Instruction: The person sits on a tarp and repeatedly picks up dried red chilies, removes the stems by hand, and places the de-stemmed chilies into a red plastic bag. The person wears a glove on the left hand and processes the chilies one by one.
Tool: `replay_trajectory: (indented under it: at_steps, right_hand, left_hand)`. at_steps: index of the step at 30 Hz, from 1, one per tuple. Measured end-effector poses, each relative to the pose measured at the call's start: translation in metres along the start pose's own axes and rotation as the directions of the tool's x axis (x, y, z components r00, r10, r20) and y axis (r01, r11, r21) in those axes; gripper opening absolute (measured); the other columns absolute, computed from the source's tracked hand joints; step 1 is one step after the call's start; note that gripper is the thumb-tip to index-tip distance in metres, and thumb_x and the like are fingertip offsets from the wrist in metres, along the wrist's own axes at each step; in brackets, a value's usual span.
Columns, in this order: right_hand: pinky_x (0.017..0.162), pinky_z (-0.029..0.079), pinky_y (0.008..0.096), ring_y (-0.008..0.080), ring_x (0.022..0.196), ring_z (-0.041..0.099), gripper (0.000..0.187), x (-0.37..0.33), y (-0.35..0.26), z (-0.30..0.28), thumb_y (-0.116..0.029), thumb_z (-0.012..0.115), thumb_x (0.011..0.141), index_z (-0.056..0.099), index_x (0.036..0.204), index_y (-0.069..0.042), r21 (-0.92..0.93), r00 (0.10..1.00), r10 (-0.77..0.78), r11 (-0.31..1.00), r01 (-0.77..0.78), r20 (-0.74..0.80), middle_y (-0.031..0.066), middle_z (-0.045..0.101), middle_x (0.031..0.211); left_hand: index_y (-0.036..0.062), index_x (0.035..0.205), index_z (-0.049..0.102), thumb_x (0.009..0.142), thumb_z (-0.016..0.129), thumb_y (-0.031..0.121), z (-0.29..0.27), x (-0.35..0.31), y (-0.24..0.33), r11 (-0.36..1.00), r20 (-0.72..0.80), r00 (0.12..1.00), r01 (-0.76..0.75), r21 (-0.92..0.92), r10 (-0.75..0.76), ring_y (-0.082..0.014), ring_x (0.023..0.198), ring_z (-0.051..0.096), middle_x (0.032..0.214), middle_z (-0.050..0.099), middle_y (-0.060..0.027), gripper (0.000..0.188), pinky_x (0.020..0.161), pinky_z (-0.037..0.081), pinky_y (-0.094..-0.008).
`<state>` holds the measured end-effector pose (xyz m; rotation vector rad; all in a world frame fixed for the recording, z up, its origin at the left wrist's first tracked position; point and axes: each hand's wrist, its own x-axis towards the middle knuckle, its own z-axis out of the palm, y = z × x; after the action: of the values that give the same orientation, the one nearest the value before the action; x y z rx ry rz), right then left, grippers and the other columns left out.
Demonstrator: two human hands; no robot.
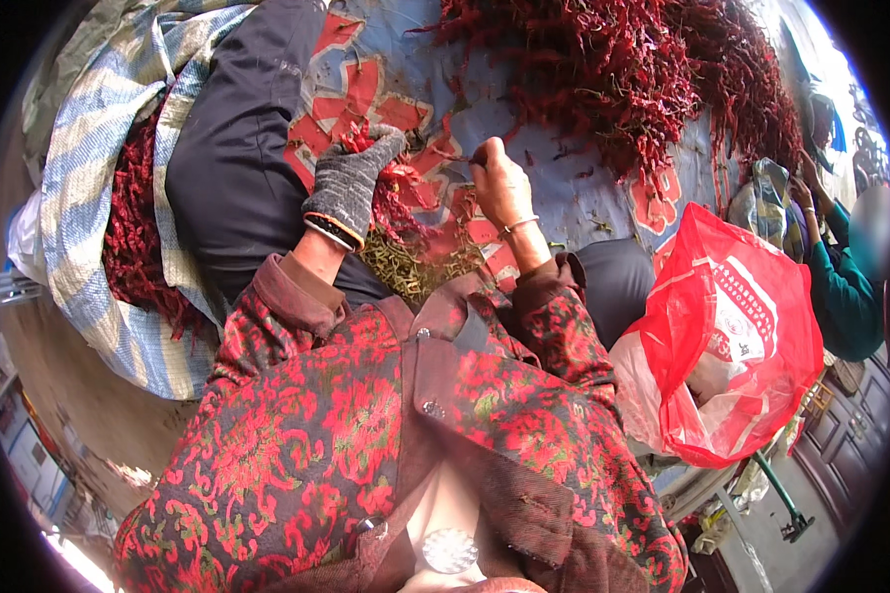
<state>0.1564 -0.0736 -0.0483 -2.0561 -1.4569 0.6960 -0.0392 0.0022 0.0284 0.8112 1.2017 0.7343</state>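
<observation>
1. Left hand point(356, 183), in a grey knitted glove: its grip is curled closed around a bunch of red chillies point(400, 190), which stick out past the fingers.
2. Right hand point(505, 193), bare, with a bangle point(520, 225) at the wrist: its grip is drawn nearly closed. A thin dark-red piece point(452, 156) shows by the fingertips; whether it is held, I cannot tell.
3. The 2 hands are apart, above a blue sheet point(554, 203) with red printing.
4. Between the forearms, close to the lap, lies a heap of yellowish-green stems point(415, 272).
5. Beyond the right hand, a large chilli pile point(603, 84) covers part of the sheet.
6. At far left, beside a dark trouser leg point(237, 158), a striped sack point(89, 237) holds more chillies.
7. On the right are a red plastic bag point(761, 385) and another person's green sleeve point(845, 296).
</observation>
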Motion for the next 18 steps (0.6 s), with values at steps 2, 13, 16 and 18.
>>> replay_trajectory:
  at_steps: [2,13,16,18]
  right_hand:
    - [0.066,0.048,0.0459,0.0371,0.078,0.062,0.024,-0.016,-0.011,0.003,-0.015,0.063,0.078,0.049,0.096,-0.008,-0.098,0.981,-0.019,0.994,0.039,0.193,0.0159,0.062,0.082]
    - [0.066,0.051,0.0375,0.0299,0.075,0.062,0.013,-0.038,-0.013,-0.001,-0.011,0.058,0.083,0.055,0.094,-0.006,0.139,0.986,-0.039,0.990,0.016,0.163,0.0116,0.064,0.086]
    - [0.063,0.050,0.0269,0.0135,0.070,0.060,0.010,-0.031,-0.017,-0.047,-0.013,0.056,0.090,0.054,0.095,-0.005,0.782,0.907,0.108,0.471,-0.408,0.408,0.0096,0.066,0.091]
    - [0.063,0.049,0.0227,0.0069,0.072,0.057,0.010,-0.041,-0.028,-0.063,-0.013,0.055,0.092,0.054,0.096,-0.004,0.884,0.918,0.074,0.250,-0.395,0.390,0.0083,0.065,0.092]
  left_hand:
    - [0.0073,0.096,0.068,0.081,0.069,0.015,0.001,0.000,0.003,0.998,0.007,0.999,-0.045,0.050,0.045,-0.0088,0.077,0.061,0.087,0.066,0.0006,0.017,0.070,0.049,-0.0252]
    - [0.0109,0.090,0.067,0.082,0.069,0.015,-0.002,-0.012,0.006,0.997,0.004,0.998,0.068,-0.042,-0.068,-0.0058,0.070,0.057,0.081,0.062,0.0047,0.009,0.063,0.047,-0.0231]
    - [0.0096,0.093,0.067,0.082,0.068,0.011,0.003,-0.021,0.007,0.978,0.172,0.968,0.198,-0.066,-0.184,-0.0075,0.068,0.060,0.081,0.064,0.0017,0.011,0.060,0.048,-0.0228]
    - [0.0086,0.093,0.065,0.084,0.066,0.012,0.011,-0.026,-0.001,0.991,0.265,0.955,0.131,0.026,-0.133,-0.0095,0.064,0.060,0.079,0.063,0.0005,0.010,0.055,0.048,-0.0235]
